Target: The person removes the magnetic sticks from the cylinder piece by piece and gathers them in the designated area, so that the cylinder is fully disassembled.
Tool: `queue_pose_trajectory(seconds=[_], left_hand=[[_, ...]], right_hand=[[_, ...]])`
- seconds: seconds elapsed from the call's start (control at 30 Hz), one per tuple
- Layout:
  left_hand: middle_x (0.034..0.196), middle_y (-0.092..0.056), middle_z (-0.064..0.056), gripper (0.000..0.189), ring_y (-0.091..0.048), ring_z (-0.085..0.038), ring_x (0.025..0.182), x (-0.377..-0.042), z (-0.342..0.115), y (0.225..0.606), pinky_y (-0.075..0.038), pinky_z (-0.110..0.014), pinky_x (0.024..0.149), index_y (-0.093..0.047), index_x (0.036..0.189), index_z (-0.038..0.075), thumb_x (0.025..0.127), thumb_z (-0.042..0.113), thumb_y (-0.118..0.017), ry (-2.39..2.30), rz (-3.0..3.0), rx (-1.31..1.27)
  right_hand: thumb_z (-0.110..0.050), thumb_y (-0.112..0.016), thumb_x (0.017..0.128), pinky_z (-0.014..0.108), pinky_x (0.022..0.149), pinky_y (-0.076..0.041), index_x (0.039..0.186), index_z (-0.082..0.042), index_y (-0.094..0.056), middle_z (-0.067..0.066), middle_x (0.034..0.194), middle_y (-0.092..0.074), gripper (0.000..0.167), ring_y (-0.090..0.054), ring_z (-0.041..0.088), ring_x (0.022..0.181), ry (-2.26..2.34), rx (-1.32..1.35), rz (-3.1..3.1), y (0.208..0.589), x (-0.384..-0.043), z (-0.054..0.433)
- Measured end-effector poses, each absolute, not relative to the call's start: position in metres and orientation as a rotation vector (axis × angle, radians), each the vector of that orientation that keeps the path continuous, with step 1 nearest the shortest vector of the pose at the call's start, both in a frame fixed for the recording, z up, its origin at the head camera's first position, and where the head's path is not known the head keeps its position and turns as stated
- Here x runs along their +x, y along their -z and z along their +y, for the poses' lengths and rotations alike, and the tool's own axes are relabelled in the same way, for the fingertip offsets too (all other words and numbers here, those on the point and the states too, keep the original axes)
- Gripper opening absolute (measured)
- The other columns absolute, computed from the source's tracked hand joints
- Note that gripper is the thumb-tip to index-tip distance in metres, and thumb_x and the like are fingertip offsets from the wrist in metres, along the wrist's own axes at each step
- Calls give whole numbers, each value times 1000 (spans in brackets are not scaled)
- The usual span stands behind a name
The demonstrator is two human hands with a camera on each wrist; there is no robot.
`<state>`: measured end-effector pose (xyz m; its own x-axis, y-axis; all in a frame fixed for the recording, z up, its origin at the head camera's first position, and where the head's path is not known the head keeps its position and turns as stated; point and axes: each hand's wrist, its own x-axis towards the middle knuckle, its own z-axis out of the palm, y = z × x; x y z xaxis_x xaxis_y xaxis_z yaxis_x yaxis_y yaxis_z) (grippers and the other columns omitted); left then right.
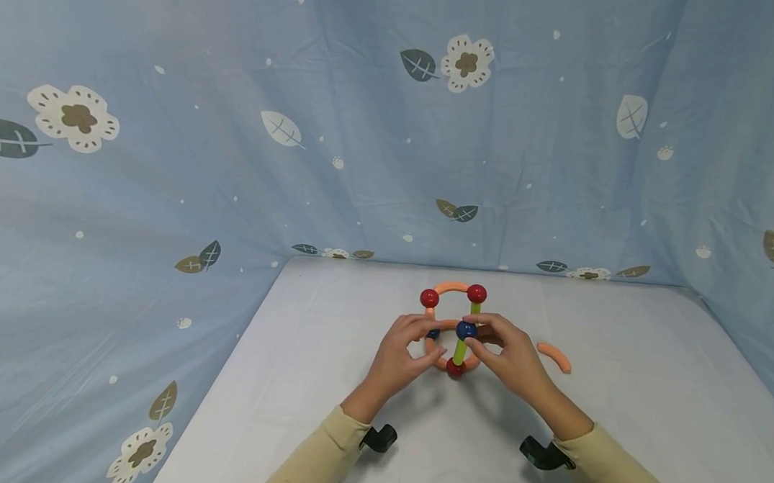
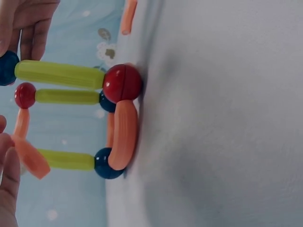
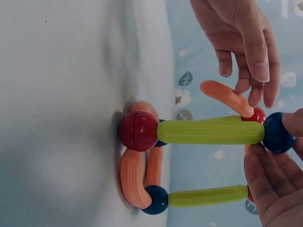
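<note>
A frame of magnetic sticks and balls stands on the white table. At its front, a green stick (image 1: 460, 351) rises from a red ball (image 1: 456, 368) on a base ring of curved orange sticks (image 2: 124, 135). My right hand (image 1: 510, 355) pinches the blue ball (image 3: 278, 133) at the top of that stick. To the left, my left hand (image 1: 400, 349) is spread beside the frame, nothing between thumb and fingers. Below its fingers in the right wrist view, an upper curved orange stick (image 3: 227, 98) juts from a red ball (image 3: 258, 115), its end free.
A loose curved orange stick (image 1: 554, 357) lies on the table (image 1: 640, 397) right of my right hand. Behind the table hangs a blue patterned cloth (image 1: 366, 125). Two more red balls, left (image 1: 429, 298) and right (image 1: 477, 294), top the frame's rear, joined by a curved stick (image 1: 451, 287).
</note>
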<state>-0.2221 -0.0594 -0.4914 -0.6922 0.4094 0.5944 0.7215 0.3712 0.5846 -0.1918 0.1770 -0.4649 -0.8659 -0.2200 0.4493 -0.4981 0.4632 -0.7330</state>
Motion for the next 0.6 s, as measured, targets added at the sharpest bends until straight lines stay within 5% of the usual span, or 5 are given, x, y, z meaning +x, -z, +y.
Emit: queue_pose_trajectory(seconds=[0.2,0.37,0.6], left_hand=[[125,-66,4,41,-63,-15,104,-219,-57,499,-57,-26,80,-68,131,18,91,21,-79,1313,-2285,-989],[122,-68,-4,38,-67,-24,101,-217,-55,503,-59,-28,82,-68,128,8,93,20,-77,1381,-2310,-981],[114,-72,-10,37,-69,-20,102,-214,-50,510,-58,-27,85,-68,126,3,93,19,-77,1423,-2354,-952]], right_hand=[[-8,-75,93,38,89,-58,130,-12,-64,4,117,-68,39,-70,17,98,-1356,606,-2437,464,-192,177],[-9,-76,92,38,88,-58,130,-11,-64,4,116,-68,39,-70,16,98,-1325,606,-2442,463,-193,175],[-11,-75,93,37,88,-58,130,-12,-65,3,119,-68,38,-71,17,101,-1343,606,-2452,462,-194,174]])
